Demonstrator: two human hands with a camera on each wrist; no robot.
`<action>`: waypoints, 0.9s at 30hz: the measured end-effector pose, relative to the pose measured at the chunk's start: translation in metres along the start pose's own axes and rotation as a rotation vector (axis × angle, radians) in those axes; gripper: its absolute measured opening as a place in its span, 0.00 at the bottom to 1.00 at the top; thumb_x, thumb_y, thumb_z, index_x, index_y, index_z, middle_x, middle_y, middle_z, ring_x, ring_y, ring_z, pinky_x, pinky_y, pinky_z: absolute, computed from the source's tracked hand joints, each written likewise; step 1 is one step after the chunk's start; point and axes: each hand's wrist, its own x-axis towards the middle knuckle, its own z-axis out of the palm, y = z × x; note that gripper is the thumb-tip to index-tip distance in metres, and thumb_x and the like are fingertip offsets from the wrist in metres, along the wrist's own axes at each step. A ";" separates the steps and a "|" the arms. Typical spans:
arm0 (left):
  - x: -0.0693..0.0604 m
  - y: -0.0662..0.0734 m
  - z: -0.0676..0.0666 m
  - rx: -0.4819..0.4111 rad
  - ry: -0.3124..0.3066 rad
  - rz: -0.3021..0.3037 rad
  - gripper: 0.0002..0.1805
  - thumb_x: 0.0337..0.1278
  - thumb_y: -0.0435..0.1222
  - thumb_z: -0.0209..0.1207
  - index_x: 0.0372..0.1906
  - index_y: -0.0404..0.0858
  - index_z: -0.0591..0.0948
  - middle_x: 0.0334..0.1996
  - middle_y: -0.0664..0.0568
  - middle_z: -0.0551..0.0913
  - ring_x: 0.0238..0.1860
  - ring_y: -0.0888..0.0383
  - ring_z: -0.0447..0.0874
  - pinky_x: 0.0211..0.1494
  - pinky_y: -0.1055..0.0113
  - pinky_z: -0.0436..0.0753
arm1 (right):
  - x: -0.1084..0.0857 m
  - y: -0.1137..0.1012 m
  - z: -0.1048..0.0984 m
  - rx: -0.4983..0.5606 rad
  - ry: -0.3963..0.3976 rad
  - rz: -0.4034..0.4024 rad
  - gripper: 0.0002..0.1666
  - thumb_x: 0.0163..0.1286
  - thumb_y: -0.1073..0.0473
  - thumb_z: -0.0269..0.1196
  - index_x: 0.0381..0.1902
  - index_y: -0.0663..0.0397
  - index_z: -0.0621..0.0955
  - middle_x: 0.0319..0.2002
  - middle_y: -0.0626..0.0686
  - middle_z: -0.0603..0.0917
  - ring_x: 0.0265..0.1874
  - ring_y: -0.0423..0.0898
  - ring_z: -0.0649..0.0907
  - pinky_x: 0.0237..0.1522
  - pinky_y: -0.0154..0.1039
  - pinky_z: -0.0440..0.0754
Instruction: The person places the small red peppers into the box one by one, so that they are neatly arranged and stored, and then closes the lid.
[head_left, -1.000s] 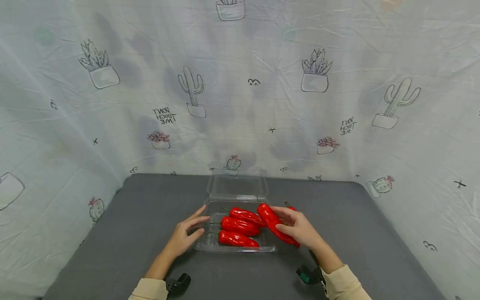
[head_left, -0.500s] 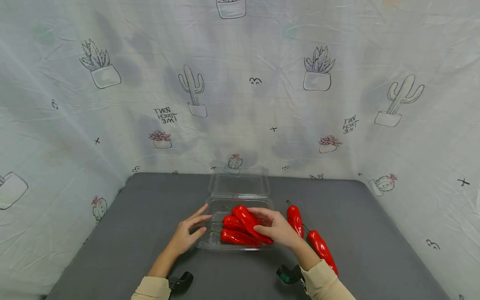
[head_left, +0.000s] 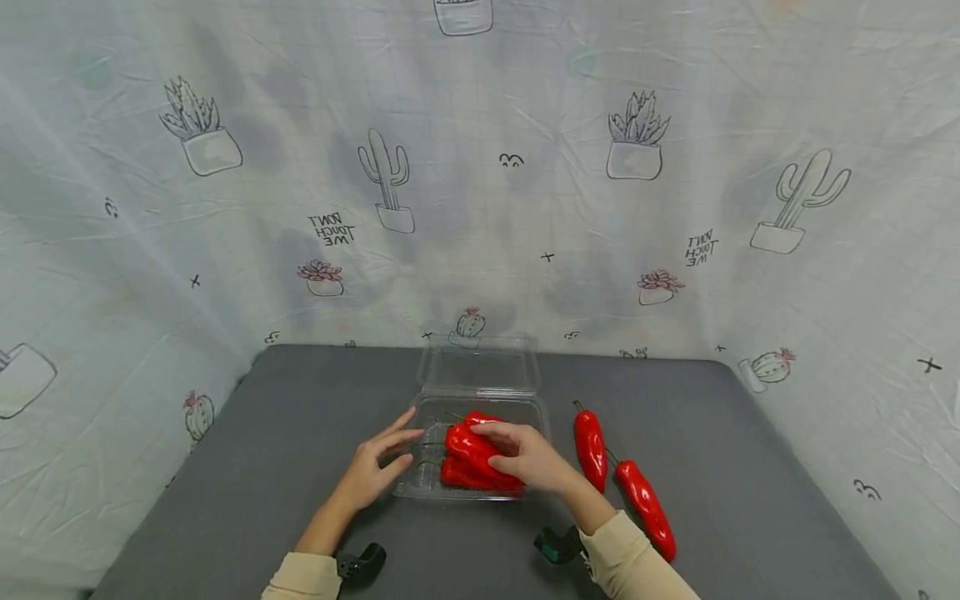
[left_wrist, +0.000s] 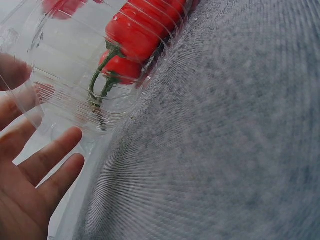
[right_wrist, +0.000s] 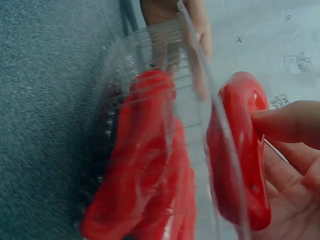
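Carefully pinched between thumb and fingers of a person's right hand [head_left: 528, 458], a long red pepper [head_left: 474, 450] hangs over other red peppers [head_left: 468, 475] inside a clear plastic clamshell container [head_left: 422, 497], its lid [head_left: 480, 367] open toward the wall. Fingers apart, the left hand [head_left: 366, 477] holds nothing beside the container's left edge; contact is unclear. Two more peppers [head_left: 647, 508] lie right of it on a gray tabletop [head_left: 330, 383], before a cactus-print curtain [head_left: 465, 225].

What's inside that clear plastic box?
Red peppers lie inside the clear box. The right hand holds another pepper over them, covering parts of them, so I can't tell exactly how many are underneath.
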 end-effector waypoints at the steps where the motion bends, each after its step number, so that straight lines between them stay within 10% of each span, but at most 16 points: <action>1: 0.000 0.000 0.000 0.002 0.000 -0.001 0.19 0.50 0.18 0.59 0.51 0.21 0.77 0.61 0.24 0.67 0.55 0.31 0.73 0.51 0.58 0.83 | 0.001 0.000 0.001 -0.009 -0.006 0.004 0.27 0.66 0.64 0.59 0.63 0.50 0.74 0.62 0.56 0.75 0.60 0.53 0.76 0.55 0.37 0.79; 27: 0.000 -0.001 -0.001 0.014 -0.017 -0.014 0.19 0.52 0.19 0.59 0.53 0.24 0.78 0.61 0.23 0.66 0.61 0.51 0.74 0.51 0.57 0.83 | 0.004 -0.007 0.009 -0.241 -0.129 0.013 0.25 0.63 0.65 0.60 0.59 0.44 0.78 0.59 0.47 0.78 0.55 0.45 0.76 0.54 0.37 0.77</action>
